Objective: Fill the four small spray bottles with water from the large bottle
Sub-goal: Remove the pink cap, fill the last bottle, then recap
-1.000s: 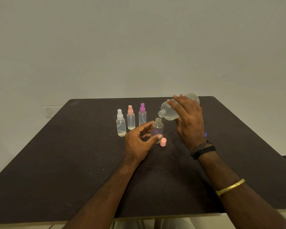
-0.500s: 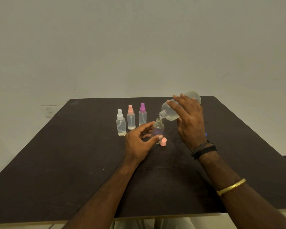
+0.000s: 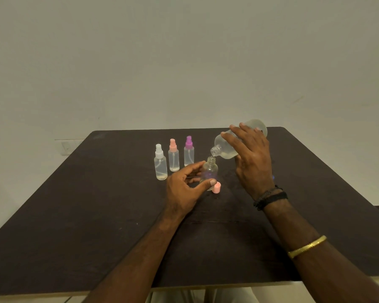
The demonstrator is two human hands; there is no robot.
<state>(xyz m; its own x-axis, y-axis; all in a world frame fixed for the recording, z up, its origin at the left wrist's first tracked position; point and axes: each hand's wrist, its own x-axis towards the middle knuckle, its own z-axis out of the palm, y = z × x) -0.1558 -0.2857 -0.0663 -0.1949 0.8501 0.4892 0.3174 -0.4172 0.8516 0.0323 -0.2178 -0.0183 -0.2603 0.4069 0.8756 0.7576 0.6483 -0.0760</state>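
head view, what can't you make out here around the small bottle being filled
All in the head view:
Water level in the open small bottle: the left hand grips its lower part, and it is clear and too small.
Middle of the large bottle: covered by the right hand.
Stream between the two necks: too small to tell.
The blue thing beyond the right wrist: mostly hidden, unidentifiable.

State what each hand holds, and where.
Left hand: uncapped small bottle, by its body. Right hand: tilted large bottle, round its middle.
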